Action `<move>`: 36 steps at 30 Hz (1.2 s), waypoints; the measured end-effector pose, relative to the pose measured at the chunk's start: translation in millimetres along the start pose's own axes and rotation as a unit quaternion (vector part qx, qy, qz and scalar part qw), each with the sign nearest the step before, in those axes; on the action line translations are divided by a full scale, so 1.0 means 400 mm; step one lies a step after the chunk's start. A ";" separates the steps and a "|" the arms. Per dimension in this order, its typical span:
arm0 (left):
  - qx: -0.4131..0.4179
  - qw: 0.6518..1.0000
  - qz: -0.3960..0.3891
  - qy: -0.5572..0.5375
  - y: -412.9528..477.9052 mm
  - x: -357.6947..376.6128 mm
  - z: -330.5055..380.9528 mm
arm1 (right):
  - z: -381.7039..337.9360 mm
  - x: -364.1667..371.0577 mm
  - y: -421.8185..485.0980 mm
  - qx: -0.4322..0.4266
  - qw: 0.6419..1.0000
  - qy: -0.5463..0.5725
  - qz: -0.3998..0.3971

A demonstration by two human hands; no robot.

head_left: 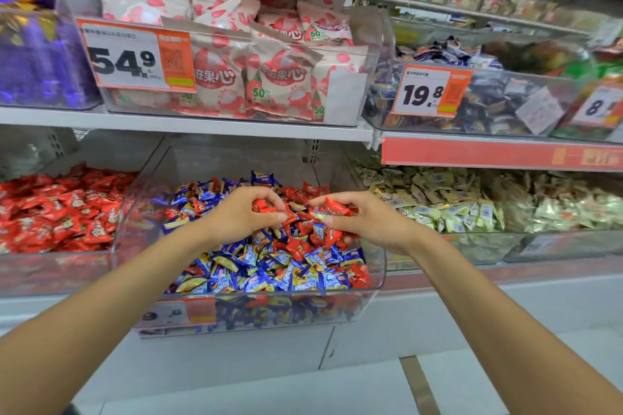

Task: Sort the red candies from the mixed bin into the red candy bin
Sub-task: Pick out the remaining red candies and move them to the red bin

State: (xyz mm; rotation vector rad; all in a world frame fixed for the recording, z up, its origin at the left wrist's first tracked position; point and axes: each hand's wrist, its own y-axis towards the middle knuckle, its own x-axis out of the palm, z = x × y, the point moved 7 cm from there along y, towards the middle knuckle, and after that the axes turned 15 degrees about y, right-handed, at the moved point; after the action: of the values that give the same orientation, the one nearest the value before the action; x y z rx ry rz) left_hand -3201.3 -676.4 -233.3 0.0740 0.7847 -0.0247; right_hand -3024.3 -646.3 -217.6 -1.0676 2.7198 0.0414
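Head view: left hand [246,216], right hand [369,224], fingers curled on red foil-wrapped candies [337,207] over clear plastic mixed bin [378,266]; blue-wrapped candies [328,280] to be excluded (colour checked) before transfer.

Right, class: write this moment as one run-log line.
stage: picking over mixed bin | left hand: pinches red candies | right hand: pinches red candy | red candy bin: at left, both hands away from it

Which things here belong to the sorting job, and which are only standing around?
Job: mixed bin, red candy bin, red candies held by left hand and right hand.
Just lying about: pale candies, pink snack bags, price tags.
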 end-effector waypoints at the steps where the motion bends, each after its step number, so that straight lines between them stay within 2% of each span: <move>1: -0.001 1.000 -0.006 -0.005 0.003 0.009 -0.001 | -0.003 -0.002 -0.005 -0.005 1.000 -0.006 -0.003; 7: 0.037 0.998 0.019 0.054 0.024 0.044 0.022 | -0.033 -0.010 -0.037 -0.059 0.998 -0.033 0.004; 9: 0.049 0.996 0.000 0.075 0.029 0.063 0.026 | -0.034 -0.017 -0.039 -0.064 0.998 -0.016 0.018; 13: 0.043 0.974 -0.106 0.193 0.038 0.126 -0.005 | -0.031 -0.027 -0.042 -0.063 0.997 -0.018 0.032; 18: 0.042 0.969 -0.095 0.222 0.051 0.116 -0.014 | -0.014 -0.027 -0.028 -0.059 0.997 -0.026 0.047; 21: 0.044 0.950 -0.139 0.277 0.053 0.139 -0.018 | -0.018 -0.020 -0.020 -0.083 0.991 -0.090 0.058; 23: 0.050 0.946 -0.149 0.285 0.060 0.149 -0.019 | -0.018 -0.015 -0.018 -0.075 0.991 -0.094 0.054; 26: 0.048 0.966 -0.107 0.232 0.061 0.125 -0.019 | -0.009 -0.009 -0.010 -0.054 0.996 -0.065 0.041; 31: 0.053 0.990 -0.006 0.131 0.042 0.038 -0.023 | -0.021 0.002 -0.001 -0.085 0.993 -0.067 0.056; 36: 0.045 0.990 0.025 0.130 -0.002 -0.019 -0.015 | -0.020 0.018 0.021 -0.049 0.994 -0.074 0.064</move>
State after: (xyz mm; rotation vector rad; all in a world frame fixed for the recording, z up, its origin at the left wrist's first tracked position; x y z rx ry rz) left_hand -3210.9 -676.6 -232.2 0.1848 1.0427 -0.0023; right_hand -3036.5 -645.9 -211.9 -0.8742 2.6713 0.2677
